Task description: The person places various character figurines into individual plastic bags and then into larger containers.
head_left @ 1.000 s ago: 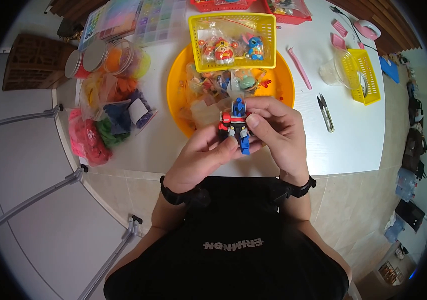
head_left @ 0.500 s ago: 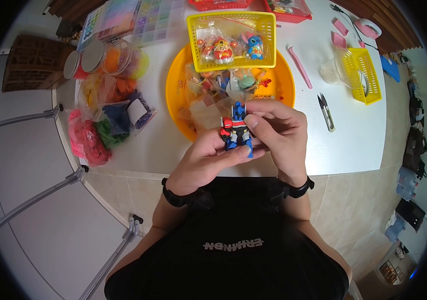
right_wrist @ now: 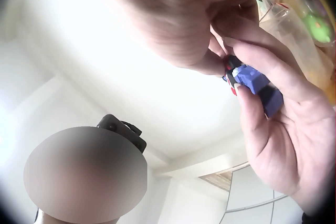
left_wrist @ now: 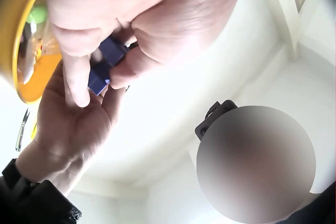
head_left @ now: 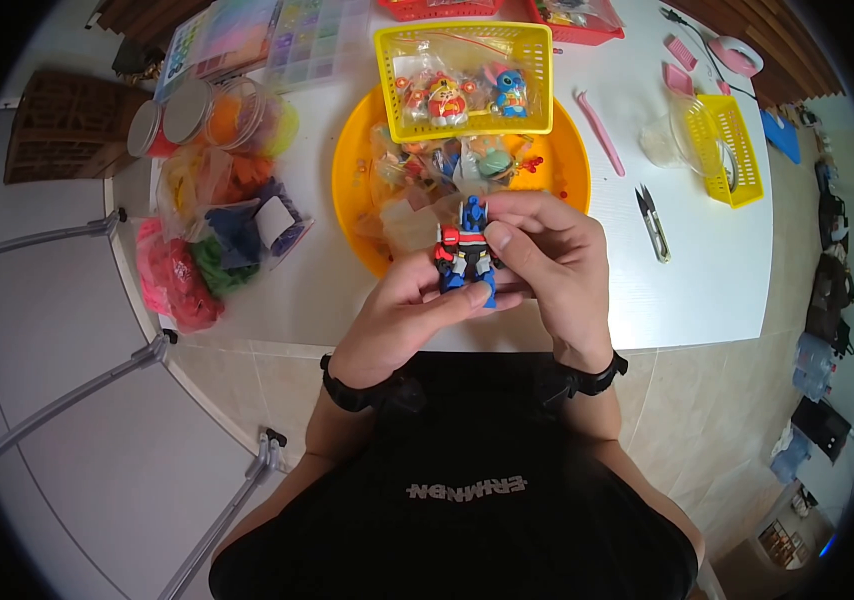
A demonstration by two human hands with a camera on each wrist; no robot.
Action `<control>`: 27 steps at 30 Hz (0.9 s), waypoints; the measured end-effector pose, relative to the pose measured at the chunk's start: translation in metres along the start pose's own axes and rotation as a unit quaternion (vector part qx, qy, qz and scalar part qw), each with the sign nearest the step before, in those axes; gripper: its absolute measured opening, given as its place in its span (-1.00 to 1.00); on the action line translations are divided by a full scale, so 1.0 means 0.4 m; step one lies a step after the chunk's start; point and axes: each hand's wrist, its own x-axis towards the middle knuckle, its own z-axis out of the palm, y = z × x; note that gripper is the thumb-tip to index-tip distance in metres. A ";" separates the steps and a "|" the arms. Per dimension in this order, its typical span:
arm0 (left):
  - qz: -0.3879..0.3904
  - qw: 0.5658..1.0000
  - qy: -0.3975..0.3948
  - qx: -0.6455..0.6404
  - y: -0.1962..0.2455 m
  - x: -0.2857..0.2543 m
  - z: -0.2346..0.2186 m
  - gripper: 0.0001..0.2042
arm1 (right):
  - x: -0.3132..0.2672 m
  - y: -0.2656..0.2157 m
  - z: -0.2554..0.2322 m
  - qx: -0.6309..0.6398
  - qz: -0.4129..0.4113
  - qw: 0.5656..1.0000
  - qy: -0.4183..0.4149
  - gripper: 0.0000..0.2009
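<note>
Landmark: orange round tub point(head_left: 346, 175) on the white bench point(head_left: 692, 305).

Blue-and-red toy robot figure point(head_left: 465, 243) is in both hands, in front of the person; in the head view it overlaps the tub's near edge. Height over it: can't tell. Long axis runs roughly near-to-far, canted a bit: blue head end points away from the person, toward the tub's middle, leaning slightly left; blue feet point back at the person. Chest side faces up to the head camera.

Left hand point(head_left: 397, 318): gripping the legs, thumb laid across them, fingers underneath. Right hand point(head_left: 555, 265): thumb and fingers pinching the figure's right-hand side as seen from above, up by shoulder/arm. Exact finger contact there is hidden.

Around the tub: yellow basket point(head_left: 462, 134) sits over its far part, with a bagged blue Stitch figurine point(head_left: 510, 95) and a bagged red figurine point(head_left: 447, 103) in it. Right of tub: pink tweezers point(head_left: 600, 137) just beside, black-tipped thread snips point(head_left: 654, 228) farther out. Left of tub: lidded jars point(head_left: 189, 112), with a pink bag point(head_left: 175, 275) nearer the person.
</note>
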 end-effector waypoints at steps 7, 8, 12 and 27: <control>-0.002 0.991 -0.054 -0.121 -0.005 0.007 -0.013 -0.46 | 0.002 0.015 -0.028 0.137 0.032 0.989 -0.041 -0.76; 0.008 0.995 -0.053 -0.085 -0.002 0.004 -0.014 -0.45 | 0.005 0.022 -0.026 0.143 0.020 0.989 -0.037 -0.76; 0.059 0.998 0.007 0.000 -0.005 -0.001 -0.003 -0.56 | 0.014 0.008 -0.048 0.222 0.060 0.965 -0.125 -0.61; 0.131 0.977 0.166 0.026 -0.010 -0.011 0.017 -0.70 | 0.007 0.000 -0.006 0.261 0.087 0.955 -0.113 -0.27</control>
